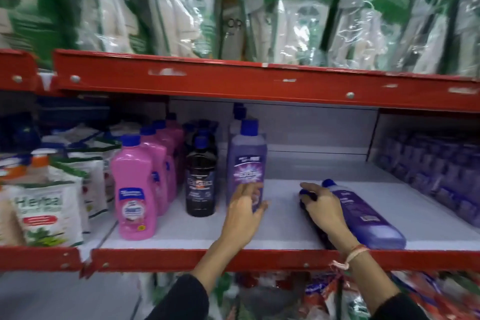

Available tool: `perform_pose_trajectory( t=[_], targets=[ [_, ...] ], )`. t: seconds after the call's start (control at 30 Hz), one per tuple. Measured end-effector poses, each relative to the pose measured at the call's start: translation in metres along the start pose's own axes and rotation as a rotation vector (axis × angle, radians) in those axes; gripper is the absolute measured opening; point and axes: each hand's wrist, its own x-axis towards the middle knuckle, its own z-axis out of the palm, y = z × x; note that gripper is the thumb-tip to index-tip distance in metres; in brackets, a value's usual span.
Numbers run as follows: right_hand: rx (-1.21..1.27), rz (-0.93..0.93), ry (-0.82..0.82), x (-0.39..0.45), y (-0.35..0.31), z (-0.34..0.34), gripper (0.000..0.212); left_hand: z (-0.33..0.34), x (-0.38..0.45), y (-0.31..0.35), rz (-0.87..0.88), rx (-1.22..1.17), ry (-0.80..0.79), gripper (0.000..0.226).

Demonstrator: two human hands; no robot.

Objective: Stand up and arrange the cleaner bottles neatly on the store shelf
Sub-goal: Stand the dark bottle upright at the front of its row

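My left hand (245, 212) is flat against the front of a purple bottle (246, 161) that stands up on the white shelf (207, 231). My fingers are spread, not closed around it. My right hand (322, 205) rests on top of a dark bottle (307, 196) lying down; I cannot tell if I am gripping it. Just to the right of that hand, another purple bottle (366, 215) lies on its side. To the left of my left hand stand a black bottle (200, 176) and pink bottles (136, 189).
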Motion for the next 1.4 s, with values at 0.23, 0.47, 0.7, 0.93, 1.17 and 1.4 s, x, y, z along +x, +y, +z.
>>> perform_pose_trajectory(
  t=[0.23, 0.47, 0.7, 0.93, 1.17, 1.4],
  targets=[
    [-0.099, 0.095, -0.229, 0.036, 0.049, -0.039, 0.021, 0.098, 0.036, 0.041, -0.443, -0.027, -0.419, 0.054],
    [-0.198, 0.109, -0.395, 0.061, 0.055, -0.046, 0.019, 0.115, 0.051, 0.043, -0.684, -0.275, -0.408, 0.081],
    [0.490, 0.111, -0.406, 0.041, 0.055, -0.048, 0.047, 0.093, 0.037, 0.041, -0.533, -0.582, -0.250, 0.036],
    [0.786, -0.165, -0.390, -0.007, -0.001, -0.025, 0.065, 0.015, 0.012, 0.021, -0.218, -0.517, -0.059, 0.076],
    [0.829, -0.371, -0.401, -0.046, -0.068, 0.040, 0.066, -0.071, -0.017, -0.022, -0.114, -0.476, 0.136, 0.085],
    [0.878, -0.400, -0.392, -0.060, -0.101, 0.087, 0.072, -0.106, -0.028, -0.051, -0.118, -0.427, 0.228, 0.087]
  ],
)
